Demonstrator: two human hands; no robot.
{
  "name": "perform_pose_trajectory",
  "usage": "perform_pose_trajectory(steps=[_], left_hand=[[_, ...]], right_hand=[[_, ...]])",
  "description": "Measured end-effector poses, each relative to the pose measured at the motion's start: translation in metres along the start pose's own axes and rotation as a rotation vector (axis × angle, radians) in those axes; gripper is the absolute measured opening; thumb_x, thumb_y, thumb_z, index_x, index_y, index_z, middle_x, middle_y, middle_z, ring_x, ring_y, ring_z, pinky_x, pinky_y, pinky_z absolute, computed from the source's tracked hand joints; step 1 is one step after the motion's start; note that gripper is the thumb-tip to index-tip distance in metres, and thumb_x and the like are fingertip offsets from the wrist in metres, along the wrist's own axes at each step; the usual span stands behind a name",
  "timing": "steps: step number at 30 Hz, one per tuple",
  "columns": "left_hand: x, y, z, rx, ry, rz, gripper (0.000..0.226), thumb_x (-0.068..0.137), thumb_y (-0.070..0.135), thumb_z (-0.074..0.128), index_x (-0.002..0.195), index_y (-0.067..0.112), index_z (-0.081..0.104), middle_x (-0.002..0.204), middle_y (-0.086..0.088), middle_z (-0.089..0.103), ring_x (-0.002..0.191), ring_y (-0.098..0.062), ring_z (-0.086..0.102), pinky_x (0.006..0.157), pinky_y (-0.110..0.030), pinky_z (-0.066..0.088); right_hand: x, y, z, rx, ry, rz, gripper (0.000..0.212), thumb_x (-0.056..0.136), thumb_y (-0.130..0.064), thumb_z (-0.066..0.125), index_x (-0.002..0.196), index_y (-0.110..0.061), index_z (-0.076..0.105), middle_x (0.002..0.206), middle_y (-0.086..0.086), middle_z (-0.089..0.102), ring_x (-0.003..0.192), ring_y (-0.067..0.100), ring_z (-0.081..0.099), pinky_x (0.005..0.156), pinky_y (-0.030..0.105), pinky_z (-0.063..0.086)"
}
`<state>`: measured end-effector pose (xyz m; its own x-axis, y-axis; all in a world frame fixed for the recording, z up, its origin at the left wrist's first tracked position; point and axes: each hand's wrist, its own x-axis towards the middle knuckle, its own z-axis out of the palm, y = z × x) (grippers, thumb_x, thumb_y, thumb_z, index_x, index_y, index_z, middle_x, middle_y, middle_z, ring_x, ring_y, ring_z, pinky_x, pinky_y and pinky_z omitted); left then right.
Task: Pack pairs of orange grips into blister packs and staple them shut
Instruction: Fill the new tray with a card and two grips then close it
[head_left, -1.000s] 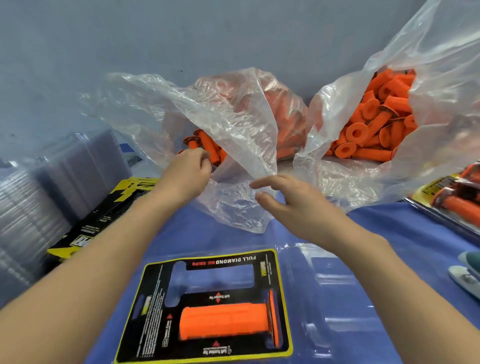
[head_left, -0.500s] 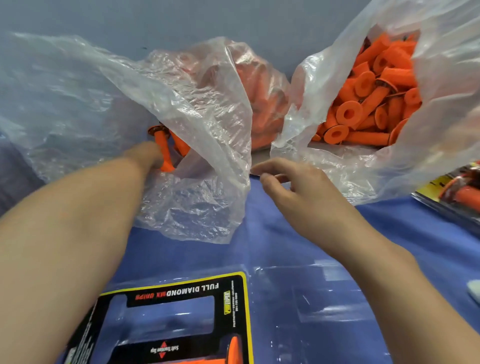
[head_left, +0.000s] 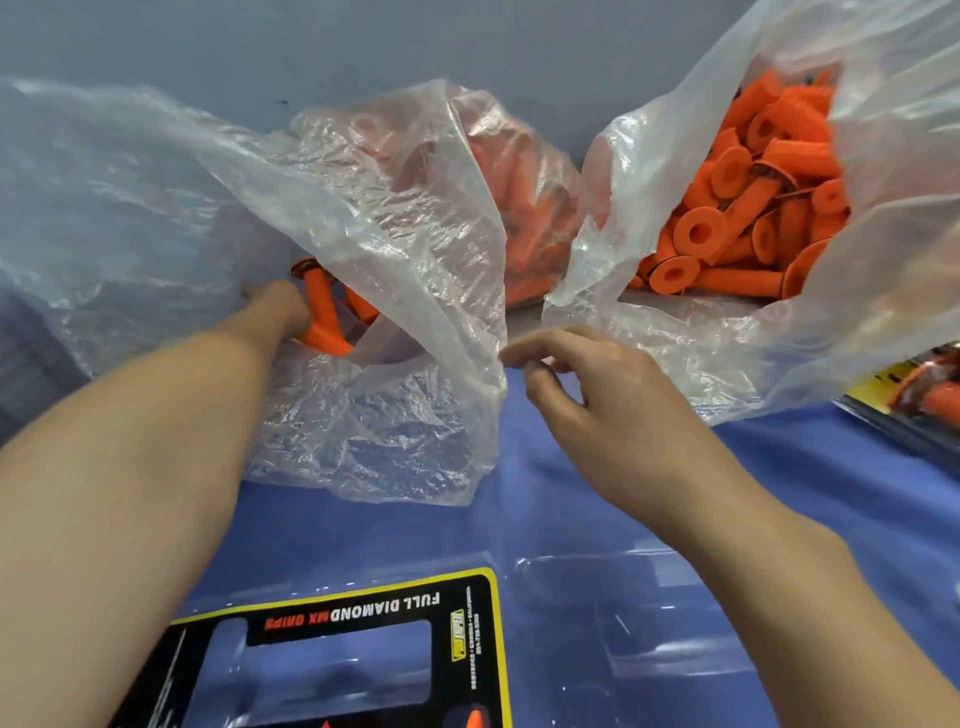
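My left hand (head_left: 278, 306) reaches into the left clear plastic bag (head_left: 395, 249) and closes around an orange grip (head_left: 318, 304) that stands tilted in its mouth. My right hand (head_left: 587, 400) pinches that bag's right edge between thumb and forefinger. At the bottom an open blister pack lies flat on the blue table: its black and yellow card half (head_left: 363, 608) on the left, its clear half (head_left: 628, 623) on the right. The tip of an orange grip (head_left: 472, 721) in the pack shows at the frame's lower edge.
A second clear bag (head_left: 654, 332) at the right holds several loose orange grips (head_left: 748, 208). A filled pack (head_left: 924, 395) lies at the far right edge. A grey wall stands behind the bags. The blue table surface (head_left: 519, 519) stretches between bags and pack.
My left hand has gone from the bag's mouth deeper inside and closed on a grip. The view has shifted forward, so the blister pack sits lower in frame. The right hand stays at the bag's edge.
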<state>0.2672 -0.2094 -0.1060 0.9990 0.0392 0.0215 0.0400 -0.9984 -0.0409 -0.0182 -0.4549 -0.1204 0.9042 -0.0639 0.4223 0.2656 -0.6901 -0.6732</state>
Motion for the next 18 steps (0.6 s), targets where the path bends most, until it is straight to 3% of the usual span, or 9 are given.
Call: perform_pose_trajectory(steps=[2,8,12,15,17,18], left_hand=[[0.001,0.0,-0.007,-0.061,0.121,0.03,0.039,0.102,0.011,0.042,0.14,0.003,0.048,0.145,-0.022,0.046,0.135,-0.038,0.041,0.11,-0.046,0.033],[-0.052,0.001,-0.037,-0.189,0.435,0.265,0.029,0.097,0.006,0.043,0.117,-0.005,0.06,0.126,-0.032,0.056,0.113,-0.047,0.055,0.093,-0.049,0.045],[-0.133,-0.001,-0.079,-0.125,0.788,0.357,0.025,0.1,0.007,0.043,0.122,0.0,0.052,0.127,-0.022,0.048,0.095,-0.044,0.059,0.073,-0.048,0.045],[-0.213,-0.01,-0.094,-0.259,1.04,0.567,0.023,0.102,0.017,0.05,0.121,0.008,0.058,0.118,-0.015,0.051,0.09,-0.035,0.062,0.073,-0.044,0.053],[-0.265,-0.016,-0.087,-0.351,1.094,0.706,0.023,0.1,0.016,0.051,0.122,0.012,0.055,0.12,-0.01,0.048,0.093,-0.03,0.061,0.072,-0.039,0.052],[-0.289,-0.017,-0.079,-0.381,1.085,0.77,0.022,0.102,0.02,0.048,0.123,0.015,0.052,0.122,-0.006,0.045,0.096,-0.028,0.06,0.073,-0.037,0.052]], right_hand=[[0.0,0.002,-0.002,-0.001,0.015,-0.007,0.026,0.099,-0.023,0.048,0.113,-0.032,0.068,0.115,-0.016,0.063,0.098,-0.003,0.052,0.079,0.003,0.036],[-0.004,-0.015,-0.005,-0.03,0.104,-0.051,0.027,0.098,-0.017,0.049,0.114,-0.027,0.068,0.11,-0.012,0.061,0.092,-0.006,0.048,0.078,-0.001,0.031],[-0.011,-0.041,0.001,-0.016,0.131,-0.112,0.03,0.098,-0.019,0.051,0.124,-0.026,0.063,0.117,-0.01,0.061,0.108,0.011,0.055,0.089,0.022,0.042],[-0.018,-0.062,0.009,0.087,0.073,-0.106,0.043,0.096,-0.038,0.055,0.138,-0.026,0.052,0.127,-0.012,0.055,0.118,0.008,0.052,0.095,0.021,0.04],[-0.025,-0.081,0.012,0.207,-0.015,-0.123,0.065,0.088,-0.058,0.055,0.145,-0.029,0.043,0.133,-0.016,0.05,0.122,0.0,0.048,0.096,0.014,0.037],[-0.031,-0.09,0.014,0.272,-0.058,-0.163,0.064,0.087,-0.062,0.056,0.143,-0.034,0.042,0.131,-0.019,0.05,0.12,-0.003,0.048,0.093,0.008,0.037]])
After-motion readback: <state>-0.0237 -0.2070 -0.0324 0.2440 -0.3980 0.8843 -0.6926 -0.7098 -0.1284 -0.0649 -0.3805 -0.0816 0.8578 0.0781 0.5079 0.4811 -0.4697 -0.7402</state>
